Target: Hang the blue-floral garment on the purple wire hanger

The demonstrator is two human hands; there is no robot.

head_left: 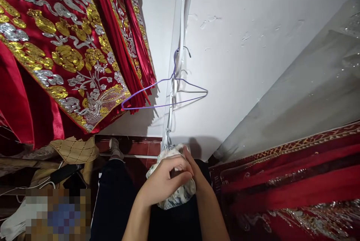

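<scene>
A bunched white cloth (180, 196) with a dark pattern sits between my hands, low in front of my dark trousers. My left hand (168, 177) curves over the top of it, thumb and fingers bent round toward the right. Against the cloth's right side, my right hand (194, 167) presses in with its thumb side up; most of its fingers are hidden behind the left hand and the cloth. Above both hands, apart from them, a purple wire hanger (149, 107) hangs with nothing on it.
White cords (182, 19) run down the white wall (239, 64) behind the hanger. Red garments (70, 55) with gold and silver sequins hang at left. Red embroidered fabric (295, 181) lies at right below a translucent sheet (303, 83). A beige quilted item (75, 149) is at lower left.
</scene>
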